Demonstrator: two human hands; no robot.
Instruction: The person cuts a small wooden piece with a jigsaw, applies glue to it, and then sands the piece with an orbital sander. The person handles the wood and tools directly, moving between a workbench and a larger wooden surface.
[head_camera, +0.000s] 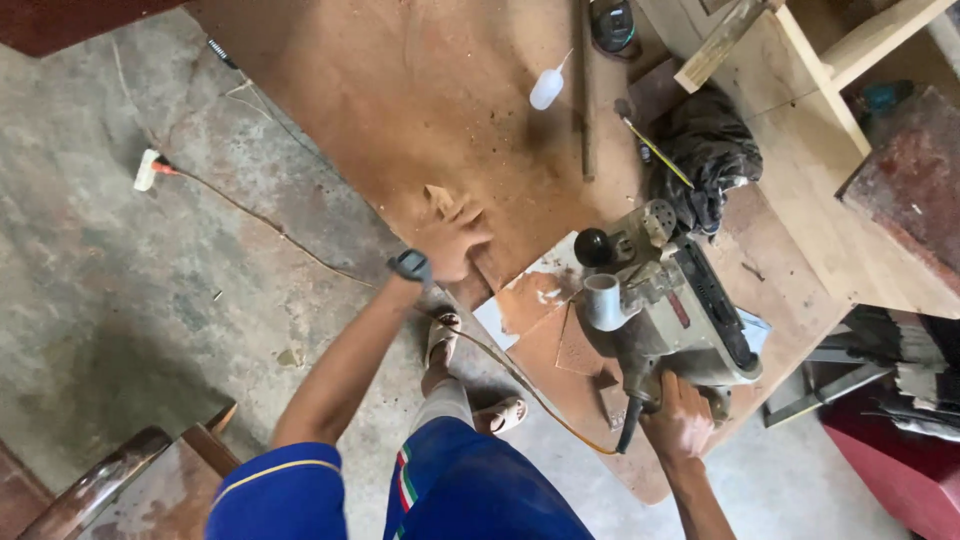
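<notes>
Around the belt sander (680, 310) on the brown board (420, 90), a dark cloth (705, 150) lies just behind it and a white squeeze bottle (546, 88) farther back. The right hand (678, 420) grips its rear handle; the left hand (452, 240) presses flat, fingers spread, beside a small wood piece (440, 197)

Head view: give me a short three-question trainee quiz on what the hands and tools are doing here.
1. True or false: the right hand grips the rear handle of the belt sander.
2. Where does the left hand rest? A) on the brown board B) on the white squeeze bottle C) on the black cloth
3. What does the left wrist wear?

Key: 1 true. 2 A, flat on the board. 3 A dark wristwatch.
</notes>
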